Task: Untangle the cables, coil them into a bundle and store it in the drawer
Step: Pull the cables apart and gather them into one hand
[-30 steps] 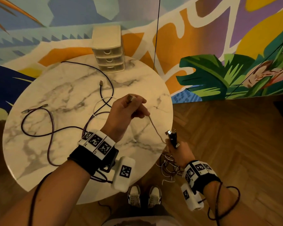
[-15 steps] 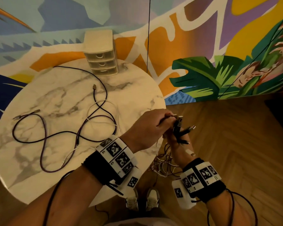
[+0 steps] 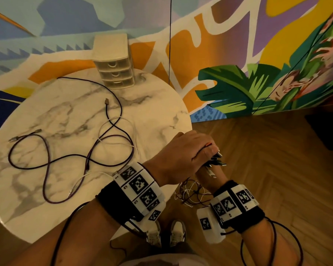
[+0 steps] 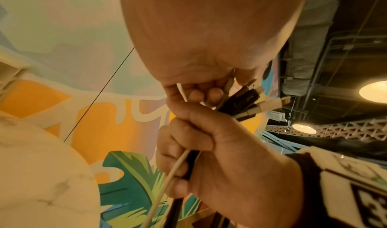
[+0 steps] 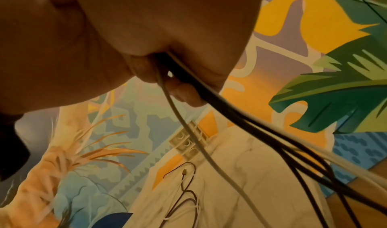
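Both forearms reach in from the bottom of the head view, each wrist wrapped in a black band with white marker blocks. The left hand [image 3: 183,158] sits just right of centre, back of the hand up, fingers curled down over the right hand [image 3: 210,169], which is tucked beneath it and mostly hidden. In the left wrist view the right hand [image 4: 209,148] shows in the lower middle as a closed fist, the left fingertips [image 4: 194,95] pinching just above it. In the right wrist view the right fingers [image 5: 182,90] curl in at upper centre.
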`<state>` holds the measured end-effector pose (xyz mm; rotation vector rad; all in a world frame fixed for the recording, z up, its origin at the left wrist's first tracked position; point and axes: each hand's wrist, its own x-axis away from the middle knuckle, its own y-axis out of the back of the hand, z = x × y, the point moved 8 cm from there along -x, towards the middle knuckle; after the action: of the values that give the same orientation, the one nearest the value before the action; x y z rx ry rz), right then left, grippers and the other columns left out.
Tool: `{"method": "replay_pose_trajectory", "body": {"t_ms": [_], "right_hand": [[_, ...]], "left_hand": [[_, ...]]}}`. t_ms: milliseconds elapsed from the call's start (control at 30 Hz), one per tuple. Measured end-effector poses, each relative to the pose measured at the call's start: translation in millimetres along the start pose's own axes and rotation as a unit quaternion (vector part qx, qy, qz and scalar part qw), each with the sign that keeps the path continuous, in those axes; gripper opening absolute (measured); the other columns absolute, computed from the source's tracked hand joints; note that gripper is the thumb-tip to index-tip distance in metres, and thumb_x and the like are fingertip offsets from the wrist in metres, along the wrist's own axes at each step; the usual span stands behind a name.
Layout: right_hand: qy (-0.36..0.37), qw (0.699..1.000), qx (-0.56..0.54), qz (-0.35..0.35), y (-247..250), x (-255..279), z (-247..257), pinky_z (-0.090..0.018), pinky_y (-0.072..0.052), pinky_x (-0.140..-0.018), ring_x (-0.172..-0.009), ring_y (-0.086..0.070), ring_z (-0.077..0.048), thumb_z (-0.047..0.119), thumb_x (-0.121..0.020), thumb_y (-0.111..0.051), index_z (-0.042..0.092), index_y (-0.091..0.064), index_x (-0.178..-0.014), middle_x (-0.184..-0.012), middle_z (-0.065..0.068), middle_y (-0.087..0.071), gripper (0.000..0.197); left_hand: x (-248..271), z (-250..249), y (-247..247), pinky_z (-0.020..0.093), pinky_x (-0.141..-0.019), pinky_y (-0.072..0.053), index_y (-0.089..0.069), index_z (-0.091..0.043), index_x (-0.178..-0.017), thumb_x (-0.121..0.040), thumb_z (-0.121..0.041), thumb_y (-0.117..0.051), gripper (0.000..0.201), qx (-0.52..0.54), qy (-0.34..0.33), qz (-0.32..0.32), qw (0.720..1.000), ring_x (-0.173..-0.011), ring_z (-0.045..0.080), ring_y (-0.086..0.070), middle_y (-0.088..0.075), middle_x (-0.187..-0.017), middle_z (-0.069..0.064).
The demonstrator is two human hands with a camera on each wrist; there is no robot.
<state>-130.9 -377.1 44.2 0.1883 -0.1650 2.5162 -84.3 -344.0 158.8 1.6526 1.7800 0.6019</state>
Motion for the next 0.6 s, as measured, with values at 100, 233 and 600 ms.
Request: {"method": "replay_pose_trajectory", "body": {"t_ms": [100, 233, 600], "right_hand": [[-0.032, 0.988, 0.138, -0.068, 10, -4, 5, -0.006, -0.042, -0.063, -0.066, -0.054, 0.02, 0.009, -0.097, -0.044, 0.029, -0.046, -0.074, -0.077, 0.016, -0.047, 0.03], [0.137, 0.958, 0.114, -0.224, 38, 1, 67, -0.034, -0.049, -0.084, -0.099, -0.058, -0.011, 0.043, -0.093, -0.038, 0.022, -0.06, -0.088, -0.104, -0.003, -0.056, 0.03], [0.011, 0.995, 0.017, 0.094, 11, -5, 74, -0.043, -0.054, -0.066, -0.079, -0.062, -0.038, 0.048, -0.081, -0.058, 0.024, -0.062, -0.106, -0.097, -0.025, -0.062, 0.035]], "left_hand": [[4, -2, 5, 0.026, -0.087, -0.032, -0.052, -0.022, -0.118, -0.093, -0.048, -0.023, 0.046, -0.027, -0.031, -0.034, 0.999, -0.095, 0.007, -0.039, -0.046, -0.102, -0.007], [15, 37, 2, 0.022, -0.09, -0.04, -0.051, -0.014, -0.122, -0.081, -0.048, -0.047, 0.053, 0.07, 0.062, -0.121, 0.988, -0.105, 0.007, -0.043, -0.045, -0.114, -0.006], [-21, 32, -28, 0.019, -0.044, -0.044, -0.06, -0.013, -0.063, -0.088, -0.024, -0.047, 0.03, 0.584, 0.26, -0.092, 0.764, -0.046, 0.01, -0.049, -0.051, -0.054, 0.0]]}}
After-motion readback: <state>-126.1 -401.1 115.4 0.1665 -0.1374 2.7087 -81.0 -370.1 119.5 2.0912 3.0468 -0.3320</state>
